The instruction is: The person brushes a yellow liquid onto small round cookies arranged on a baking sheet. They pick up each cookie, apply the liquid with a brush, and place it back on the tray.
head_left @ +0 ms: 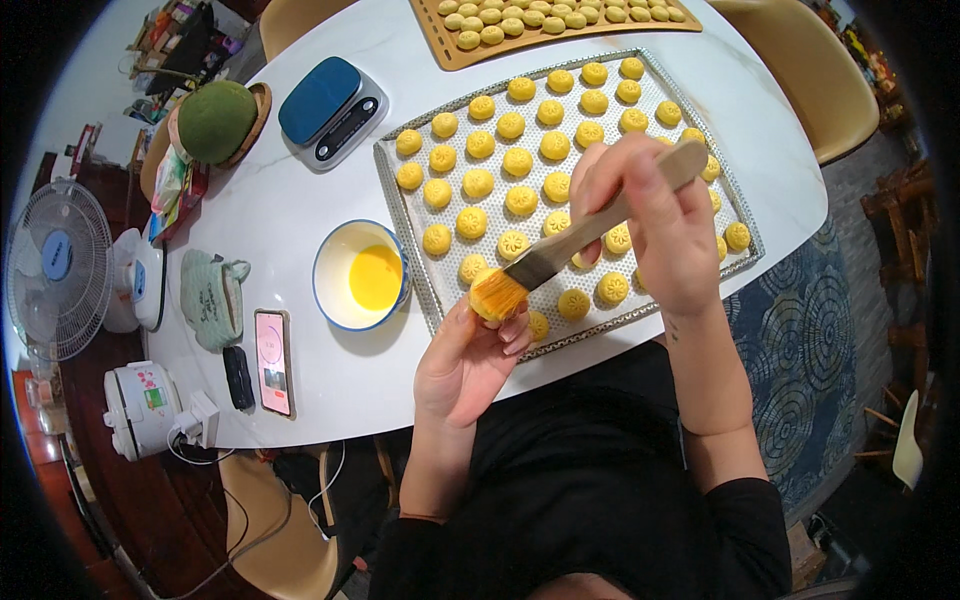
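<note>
Our left hand point(455, 368) pinches one pastry point(482, 287) from below, seemingly to free its top for the brush point(572, 239) our right hand point(662, 225) closes around.

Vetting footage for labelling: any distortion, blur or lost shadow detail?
Head view: fisheye warp, black corners, fan near the left rim looks stretched. Head view: brush, left hand and right hand look fairly sharp, no obvious motion blur. Head view: black shirt loses most fabric detail.
</note>
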`<state>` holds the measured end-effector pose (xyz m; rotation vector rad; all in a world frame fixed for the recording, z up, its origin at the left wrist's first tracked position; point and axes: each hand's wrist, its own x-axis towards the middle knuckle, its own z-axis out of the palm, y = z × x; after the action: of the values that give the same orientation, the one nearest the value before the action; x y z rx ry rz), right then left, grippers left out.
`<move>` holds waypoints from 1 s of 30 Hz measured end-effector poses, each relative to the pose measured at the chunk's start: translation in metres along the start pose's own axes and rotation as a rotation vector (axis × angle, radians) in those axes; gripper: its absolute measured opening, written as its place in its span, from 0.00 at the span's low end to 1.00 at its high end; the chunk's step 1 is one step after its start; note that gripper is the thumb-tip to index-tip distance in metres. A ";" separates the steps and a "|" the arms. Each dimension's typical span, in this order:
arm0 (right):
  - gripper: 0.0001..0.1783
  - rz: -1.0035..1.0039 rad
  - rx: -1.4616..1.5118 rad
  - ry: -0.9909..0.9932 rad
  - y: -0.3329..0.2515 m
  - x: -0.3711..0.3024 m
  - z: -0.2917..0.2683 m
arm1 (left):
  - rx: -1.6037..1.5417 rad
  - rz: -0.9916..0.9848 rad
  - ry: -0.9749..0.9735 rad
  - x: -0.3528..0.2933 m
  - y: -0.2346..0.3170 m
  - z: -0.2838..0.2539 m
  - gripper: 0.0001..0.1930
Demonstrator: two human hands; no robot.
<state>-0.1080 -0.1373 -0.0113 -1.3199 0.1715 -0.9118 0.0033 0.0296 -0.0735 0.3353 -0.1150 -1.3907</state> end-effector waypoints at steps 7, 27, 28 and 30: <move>0.20 0.123 -0.011 0.140 0.006 0.008 -0.007 | -0.018 -0.104 -0.097 0.001 -0.001 -0.001 0.18; 0.20 0.116 -0.033 0.335 0.009 -0.009 -0.044 | 1.069 0.139 0.405 -0.007 0.032 0.013 0.13; 0.20 0.105 -0.038 0.357 0.005 -0.011 -0.047 | 1.210 0.126 0.405 -0.005 0.036 0.015 0.12; 0.20 0.080 -0.046 0.396 -0.003 -0.016 -0.050 | 1.494 0.101 0.402 -0.002 0.042 0.017 0.12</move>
<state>-0.1494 -0.1647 -0.0295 -1.1536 0.5508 -1.0982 0.0376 0.0343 -0.0448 1.7892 -0.8262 -0.8739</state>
